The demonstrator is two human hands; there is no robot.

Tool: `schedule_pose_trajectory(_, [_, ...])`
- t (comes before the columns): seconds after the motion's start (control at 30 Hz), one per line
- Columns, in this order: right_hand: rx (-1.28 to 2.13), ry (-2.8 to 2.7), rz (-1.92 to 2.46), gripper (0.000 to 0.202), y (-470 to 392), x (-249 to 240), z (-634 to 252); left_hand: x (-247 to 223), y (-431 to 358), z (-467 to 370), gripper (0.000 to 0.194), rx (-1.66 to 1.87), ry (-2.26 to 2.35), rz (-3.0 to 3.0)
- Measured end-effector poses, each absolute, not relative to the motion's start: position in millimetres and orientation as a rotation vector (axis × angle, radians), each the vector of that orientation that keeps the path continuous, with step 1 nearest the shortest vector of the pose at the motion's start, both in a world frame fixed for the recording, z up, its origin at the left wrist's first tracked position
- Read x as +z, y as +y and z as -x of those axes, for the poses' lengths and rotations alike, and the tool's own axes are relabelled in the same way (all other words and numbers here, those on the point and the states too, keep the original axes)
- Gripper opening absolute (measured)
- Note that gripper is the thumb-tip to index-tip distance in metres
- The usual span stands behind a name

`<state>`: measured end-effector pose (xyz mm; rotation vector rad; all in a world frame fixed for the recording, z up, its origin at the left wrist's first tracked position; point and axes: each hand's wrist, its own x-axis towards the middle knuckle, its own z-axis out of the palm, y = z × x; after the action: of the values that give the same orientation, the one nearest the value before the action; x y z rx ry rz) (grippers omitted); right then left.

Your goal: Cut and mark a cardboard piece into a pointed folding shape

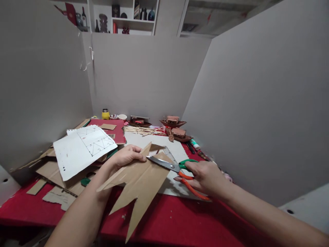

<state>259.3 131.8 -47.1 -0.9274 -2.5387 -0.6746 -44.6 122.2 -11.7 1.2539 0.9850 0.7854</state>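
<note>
My left hand (131, 155) grips a piece of brown cardboard (144, 183) near its upper left edge, thumb on top. The cardboard is cut into long pointed teeth on its near side, and another point rises at the far side. In my right hand (205, 175) is a pair of scissors (164, 164) with one green and one orange handle. Their blades lie across the upper part of the cardboard, the tips close to my left thumb. How far the lower blade reaches is hidden by the cardboard.
A paper with drawn zigzag lines (84, 149) rests on cardboard scraps (51, 171) at left. Thin wooden sticks (144, 130) and small model boats (172, 121) lie behind a grey board (180, 147). A yellow jar (105, 114) stands at the back. Grey partitions (262, 103) enclose the red-covered table (192, 223).
</note>
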Motion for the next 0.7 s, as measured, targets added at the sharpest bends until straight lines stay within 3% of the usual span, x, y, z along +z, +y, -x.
schedule_pose_trajectory(0.13, [-0.385, -2.468, 0.975, 0.049, 129, -51, -253, -14, 124, 43, 0.016, 0.85, 1.005, -1.247])
schedule_pose_trajectory(0.33, [0.792, -1.715, 1.171, 0.051, 122, -48, -235, -12, 117, 36, 0.027, 1.221, 1.0, -1.379])
schedule_pose_trajectory(0.53, [1.143, -1.378, 1.053, 0.057, 122, -39, -212, -7, 105, 26, 0.009, 1.756, 1.023, -1.693])
schedule_pose_trajectory(0.7, [1.303, -1.204, 0.874, 0.061, 131, -29, -200, -13, 97, 16, 0.026, 1.937, 0.961, -2.705])
